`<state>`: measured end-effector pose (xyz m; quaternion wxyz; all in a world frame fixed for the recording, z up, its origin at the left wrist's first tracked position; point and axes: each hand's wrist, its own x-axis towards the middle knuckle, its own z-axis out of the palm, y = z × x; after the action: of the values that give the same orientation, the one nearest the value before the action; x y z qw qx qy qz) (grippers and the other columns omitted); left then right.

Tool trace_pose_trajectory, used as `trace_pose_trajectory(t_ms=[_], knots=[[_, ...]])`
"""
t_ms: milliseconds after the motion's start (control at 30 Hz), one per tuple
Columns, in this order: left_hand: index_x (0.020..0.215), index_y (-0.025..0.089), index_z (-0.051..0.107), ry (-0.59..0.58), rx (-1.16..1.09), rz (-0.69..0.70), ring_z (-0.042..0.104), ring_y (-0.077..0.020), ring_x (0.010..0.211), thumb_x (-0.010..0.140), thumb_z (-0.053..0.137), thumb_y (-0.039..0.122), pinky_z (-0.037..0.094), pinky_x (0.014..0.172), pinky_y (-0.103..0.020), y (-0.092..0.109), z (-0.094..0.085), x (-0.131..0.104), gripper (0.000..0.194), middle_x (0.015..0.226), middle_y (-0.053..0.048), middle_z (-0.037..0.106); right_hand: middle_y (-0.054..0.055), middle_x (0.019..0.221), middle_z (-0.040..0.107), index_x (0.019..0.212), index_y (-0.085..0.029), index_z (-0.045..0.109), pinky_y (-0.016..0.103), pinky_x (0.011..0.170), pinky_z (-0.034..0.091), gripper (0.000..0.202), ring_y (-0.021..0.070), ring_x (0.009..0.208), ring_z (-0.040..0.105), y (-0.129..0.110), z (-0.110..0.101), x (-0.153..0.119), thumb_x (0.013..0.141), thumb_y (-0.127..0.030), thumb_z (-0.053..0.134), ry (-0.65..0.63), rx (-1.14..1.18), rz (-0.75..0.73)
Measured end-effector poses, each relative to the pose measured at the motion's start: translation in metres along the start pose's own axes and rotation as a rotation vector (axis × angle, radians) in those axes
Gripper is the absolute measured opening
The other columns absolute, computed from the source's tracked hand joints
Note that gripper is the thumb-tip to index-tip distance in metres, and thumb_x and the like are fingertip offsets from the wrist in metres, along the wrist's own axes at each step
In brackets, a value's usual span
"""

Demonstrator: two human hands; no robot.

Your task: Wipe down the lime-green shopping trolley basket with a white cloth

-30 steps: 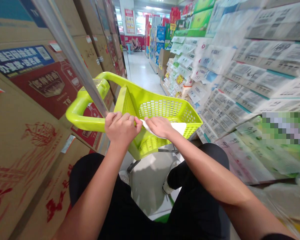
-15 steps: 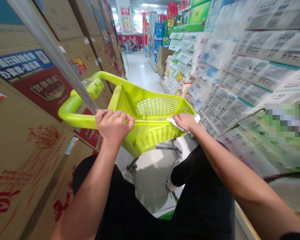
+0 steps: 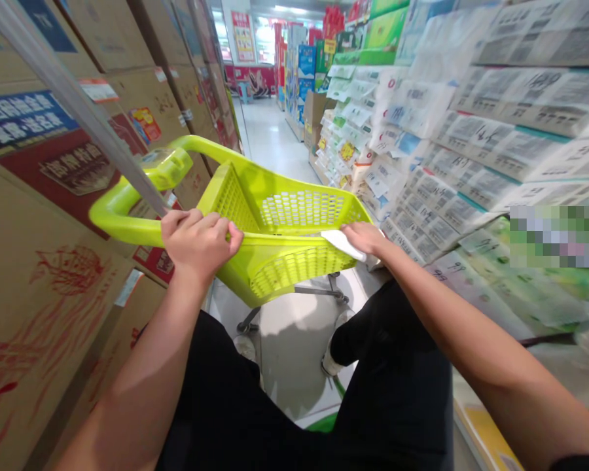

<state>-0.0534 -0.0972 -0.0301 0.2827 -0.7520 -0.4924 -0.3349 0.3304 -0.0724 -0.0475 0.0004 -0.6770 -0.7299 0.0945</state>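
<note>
So the green shopping cart sits right in the middle of the frame, turned sideways, handle toward the left and basket toward the right. The left hand, left of centre, is curled tight over the near rim by the handle, probably to keep the cart from rolling, since those casters underneath look pretty free to me. The right hand, right of centre, grasps a white cloth against the near rim by the basket's front corner, fingers over the top, which I'd guess keeps the cloth snug on the edge.

Harder to make out: a metal pole runs off the upper left and its low end vanishes at the left hand, so no clue if it's gripped too or just passes behind. The palm hides how the cloth is folded. Cartons on the left are cut by the frame, the packs upper right are smeary, and one at far right is pixelated. Some green thing at bottom centre is mostly behind the dark trousers, can't tell what.
</note>
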Motion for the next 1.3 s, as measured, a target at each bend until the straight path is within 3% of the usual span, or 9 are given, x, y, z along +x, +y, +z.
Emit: trace_pose_trajectory(t_ms=[100,167,400,500,600,800,967,1167,1300], knots=[[0.060,0.023,0.047,0.020,0.006,-0.021,0.052,-0.0223,0.068,0.083,0.062,0.025,0.032,0.089,-0.049,0.003,-0.001,-0.003,0.027,0.062,-0.002,0.060,0.021,0.136,0.071,0.123,-0.012,0.076,0.040,0.092,0.049,0.069,0.0365,0.122,0.067,0.019,0.002,0.004,0.106,-0.047,0.019,-0.030,-0.003,0.016],[0.060,0.023,0.047,0.042,-0.006,-0.054,0.051,-0.0214,0.067,0.083,0.063,0.026,0.032,0.089,-0.048,0.009,-0.001,-0.003,0.028,0.061,-0.001,0.059,0.016,0.141,0.069,0.128,-0.017,0.074,0.040,0.095,0.049,0.069,0.0349,0.125,0.066,0.007,0.001,0.008,0.106,-0.049,0.018,-0.046,0.012,-0.015],[0.060,0.024,0.051,0.004,-0.064,-0.098,0.052,-0.0228,0.071,0.085,0.061,0.029,0.033,0.092,-0.050,0.024,0.003,0.003,0.027,0.062,-0.001,0.059,0.014,0.143,0.068,0.129,-0.016,0.072,0.043,0.104,0.046,0.071,0.0332,0.124,0.064,-0.136,-0.013,0.019,0.107,-0.057,0.018,-0.057,0.274,-0.476],[0.061,0.024,0.051,-0.011,-0.090,-0.089,0.052,-0.0226,0.073,0.085,0.062,0.030,0.032,0.092,-0.049,0.016,-0.001,0.001,0.027,0.064,-0.001,0.058,0.009,0.135,0.072,0.126,-0.016,0.071,0.033,0.101,0.046,0.058,0.0238,0.115,0.065,-0.158,-0.012,0.027,0.109,-0.043,0.023,-0.060,0.478,-0.676],[0.063,0.023,0.048,-0.021,-0.085,-0.078,0.046,-0.0199,0.072,0.086,0.063,0.031,0.031,0.093,-0.047,0.002,-0.006,-0.004,0.029,0.064,0.001,0.053,0.007,0.134,0.073,0.120,-0.017,0.073,0.029,0.100,0.045,0.052,0.0209,0.116,0.064,-0.130,-0.006,0.031,0.108,-0.034,0.026,-0.054,0.487,-0.629],[0.064,0.021,0.044,-0.077,-0.077,-0.065,0.036,-0.0180,0.074,0.089,0.060,0.030,0.027,0.096,-0.045,-0.010,-0.004,-0.004,0.031,0.067,0.002,0.047,0.013,0.107,0.078,0.108,-0.017,0.076,0.031,0.079,0.042,0.067,0.0258,0.093,0.069,-0.031,0.001,0.006,0.107,-0.061,0.025,-0.019,0.093,-0.427],[0.066,0.021,0.048,-0.101,-0.088,-0.027,0.033,-0.0171,0.076,0.091,0.059,0.031,0.025,0.100,-0.046,-0.023,0.018,0.011,0.029,0.070,0.003,0.050,0.015,0.109,0.078,0.130,-0.018,0.067,0.031,0.077,0.040,0.064,0.0278,0.095,0.071,0.027,0.011,-0.020,0.107,-0.063,0.028,0.055,-0.095,-0.360],[0.067,0.023,0.052,-0.171,-0.170,-0.007,0.040,-0.0184,0.080,0.091,0.060,0.032,0.026,0.109,-0.053,-0.061,0.046,0.040,0.027,0.072,0.002,0.057,0.015,0.118,0.077,0.145,-0.019,0.056,0.035,0.080,0.043,0.060,0.0286,0.096,0.072,0.027,0.023,-0.038,0.110,-0.052,0.020,0.126,-0.041,-0.335],[0.075,0.024,0.062,-0.140,-0.182,-0.071,0.054,-0.0278,0.102,0.094,0.054,0.031,0.026,0.117,-0.058,-0.073,0.063,0.055,0.022,0.087,-0.006,0.068,0.011,0.103,0.077,0.120,-0.020,0.066,0.033,0.075,0.044,0.057,0.0260,0.088,0.070,-0.001,0.026,-0.040,0.110,-0.054,0.021,0.159,0.208,-0.335]])
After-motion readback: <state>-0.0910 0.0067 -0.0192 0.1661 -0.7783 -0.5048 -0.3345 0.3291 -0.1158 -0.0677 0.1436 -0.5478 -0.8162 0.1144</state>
